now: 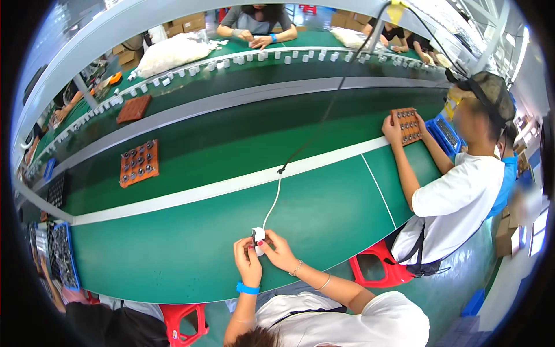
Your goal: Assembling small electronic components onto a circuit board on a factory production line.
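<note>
Over the near edge of the green table [191, 254], both of my hands hold a small white block [258, 233] with a dark strip on its left side. The fingers of my left hand [248, 267], above a blue wristband, close on that dark side. From the right, my right hand [279, 253] pinches the block, with a chain bracelet at the wrist. A white cable [274, 202] runs up from the block to a knot on a dark hanging cord. My fingers cover the block's lower part, so its exact kind cannot be made out.
Beyond the white rail [191, 200], an orange tray [139, 163] of small round parts lies on the green belt. A co-worker [457, 179] at the right holds a similar tray. Blue bins [68, 254] stand far left. White pieces line the far belt.
</note>
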`<action>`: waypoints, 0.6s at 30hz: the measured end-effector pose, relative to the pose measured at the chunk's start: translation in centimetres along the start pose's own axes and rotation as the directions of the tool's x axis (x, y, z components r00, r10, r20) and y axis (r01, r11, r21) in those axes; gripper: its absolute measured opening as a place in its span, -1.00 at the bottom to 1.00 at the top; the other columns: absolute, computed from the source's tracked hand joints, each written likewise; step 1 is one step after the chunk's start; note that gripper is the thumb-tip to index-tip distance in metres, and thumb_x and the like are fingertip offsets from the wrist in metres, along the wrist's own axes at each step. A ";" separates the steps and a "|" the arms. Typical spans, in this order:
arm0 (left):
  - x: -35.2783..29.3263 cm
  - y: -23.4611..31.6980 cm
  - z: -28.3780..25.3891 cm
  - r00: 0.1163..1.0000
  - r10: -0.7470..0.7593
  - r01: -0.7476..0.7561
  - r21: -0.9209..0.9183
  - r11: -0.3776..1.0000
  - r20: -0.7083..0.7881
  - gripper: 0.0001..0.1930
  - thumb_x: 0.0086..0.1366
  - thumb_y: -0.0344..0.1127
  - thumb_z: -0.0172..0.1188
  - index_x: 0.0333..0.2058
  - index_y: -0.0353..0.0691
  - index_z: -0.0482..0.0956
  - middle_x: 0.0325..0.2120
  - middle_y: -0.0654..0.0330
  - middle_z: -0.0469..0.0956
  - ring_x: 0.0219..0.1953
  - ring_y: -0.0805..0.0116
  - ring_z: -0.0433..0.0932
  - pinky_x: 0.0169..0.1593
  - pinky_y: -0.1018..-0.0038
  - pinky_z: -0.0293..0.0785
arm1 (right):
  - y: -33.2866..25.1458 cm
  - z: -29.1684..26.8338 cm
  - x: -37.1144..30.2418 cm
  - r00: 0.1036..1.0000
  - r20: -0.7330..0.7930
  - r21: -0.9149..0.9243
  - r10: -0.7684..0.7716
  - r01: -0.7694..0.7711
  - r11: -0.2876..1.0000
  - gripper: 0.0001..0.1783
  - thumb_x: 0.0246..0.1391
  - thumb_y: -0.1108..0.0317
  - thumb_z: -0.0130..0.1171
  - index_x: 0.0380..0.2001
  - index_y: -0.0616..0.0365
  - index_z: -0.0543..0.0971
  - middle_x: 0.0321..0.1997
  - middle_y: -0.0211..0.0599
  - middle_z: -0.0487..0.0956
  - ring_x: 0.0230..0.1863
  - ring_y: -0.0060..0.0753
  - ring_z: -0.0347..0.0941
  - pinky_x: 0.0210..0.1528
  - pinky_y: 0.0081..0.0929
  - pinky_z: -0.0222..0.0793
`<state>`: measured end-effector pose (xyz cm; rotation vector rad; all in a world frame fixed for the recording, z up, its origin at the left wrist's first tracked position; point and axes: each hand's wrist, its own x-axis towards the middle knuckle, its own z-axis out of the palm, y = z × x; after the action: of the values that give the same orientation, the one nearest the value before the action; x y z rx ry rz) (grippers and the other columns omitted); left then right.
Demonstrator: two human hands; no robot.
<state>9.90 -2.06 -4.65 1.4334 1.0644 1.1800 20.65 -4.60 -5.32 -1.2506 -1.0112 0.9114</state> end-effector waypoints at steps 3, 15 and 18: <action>-0.2 0.1 0.5 0.998 -0.039 0.039 0.013 0.999 0.047 -0.77 0.24 -0.62 -0.15 -0.15 -0.37 0.39 -0.19 0.17 0.35 -0.19 0.42 0.42 -0.05 0.53 0.35 | -0.4 -0.7 0.0 1.000 0.011 -0.016 0.008 -0.008 1.000 -0.70 0.18 0.33 0.05 -0.07 0.28 0.41 -0.31 -0.25 0.54 -0.29 -0.49 0.48 -0.22 -0.52 0.40; -0.1 0.2 1.0 0.999 -0.039 0.039 -0.038 0.999 -0.013 -0.77 0.20 -0.63 -0.12 -0.19 -0.38 0.43 -0.21 0.11 0.37 -0.23 0.36 0.43 -0.12 0.51 0.38 | -0.6 -0.9 0.1 1.000 0.021 -0.010 0.017 -0.017 1.000 -0.68 0.18 0.31 0.05 -0.06 0.25 0.41 -0.31 -0.26 0.54 -0.30 -0.49 0.48 -0.23 -0.52 0.40; -0.6 0.0 0.7 0.999 0.041 -0.038 0.082 0.996 -0.034 -0.77 0.19 -0.62 -0.10 -0.19 -0.35 0.44 -0.23 0.08 0.39 -0.22 0.29 0.44 -0.10 0.46 0.39 | 0.7 -0.7 -0.4 1.000 0.015 -0.010 -0.016 0.016 1.000 -0.72 0.16 0.34 0.04 -0.09 0.24 0.42 -0.29 -0.27 0.53 -0.28 -0.49 0.46 -0.22 -0.51 0.39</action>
<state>10.53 -2.74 -4.79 1.5069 1.1248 1.2067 21.16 -5.15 -6.05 -1.2443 -1.0369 0.9056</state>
